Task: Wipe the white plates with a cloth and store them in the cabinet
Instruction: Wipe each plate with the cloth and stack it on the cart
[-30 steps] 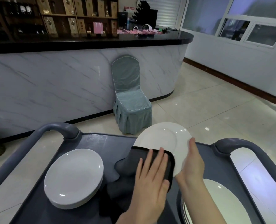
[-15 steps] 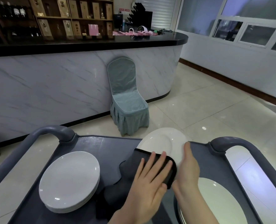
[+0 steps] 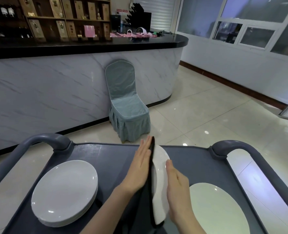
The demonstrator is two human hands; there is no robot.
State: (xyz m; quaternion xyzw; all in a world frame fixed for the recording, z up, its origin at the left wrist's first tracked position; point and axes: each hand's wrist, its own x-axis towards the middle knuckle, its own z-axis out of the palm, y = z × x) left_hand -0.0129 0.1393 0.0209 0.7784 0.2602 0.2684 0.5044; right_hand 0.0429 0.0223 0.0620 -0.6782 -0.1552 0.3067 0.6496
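Head view. You are holding one round white ceramic plate (image 3: 159, 174) on its edge above the dark grey cart surface (image 3: 109, 154), between your two hands.

- **Left hand:** Your left hand (image 3: 140, 168) lies flat with the fingers straight. It presses the dark cloth (image 3: 146, 208) against the left face of the plate.
- **Right hand:** Your right hand (image 3: 177, 191) rests flat against the opposite face with the fingers extended. It braces the plate and does not curl round it.
- **Cloth:** The cloth sits between the left palm and the plate and hangs below the plate's lower edge.

Progress, as a judgement: the wiping step is under way on this plate. Storage has not begun for any plate in view, because every plate is either on the cart or in your hands. No cabinet can be identified from here. You cannot tell from this view which of the other plates are already wiped.

Count:
- Hands: two.
- Cloths: one.
- Plates in hand: one.
- Stack of white plates (image 3: 64, 191) at the left of the surface: one. Several rims show, but the exact number cannot be told.
- Large white plate (image 3: 215, 211) at the right of the surface: one face visible. You cannot tell whether more lie beneath it.
- Curved grey cart handles: two, left (image 3: 47, 139) and right (image 3: 232, 147).
- Teal fabric-covered chair (image 3: 126, 107), standing against the marble-fronted bar counter (image 3: 55, 90): one.
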